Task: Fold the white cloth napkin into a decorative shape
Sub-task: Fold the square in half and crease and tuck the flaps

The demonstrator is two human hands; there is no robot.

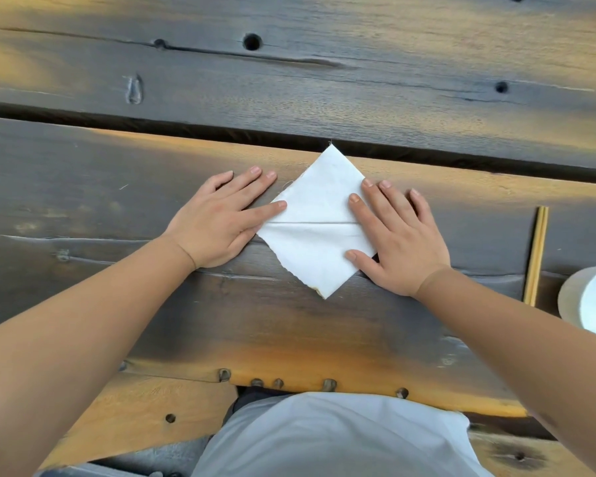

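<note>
Left hand lies flat on the wooden table, fingers straight and slightly spread, index fingertip pressing the left corner of the napkin. The napkin, a white diamond with a horizontal crease, lies between both hands. Right hand, fingers straight and spread, presses its right corner. Chopsticks and a white cup lie farther right.

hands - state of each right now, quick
Left hand: open, fingers flat on the napkin's left corner.
Right hand: open, pressing its right side.
</note>
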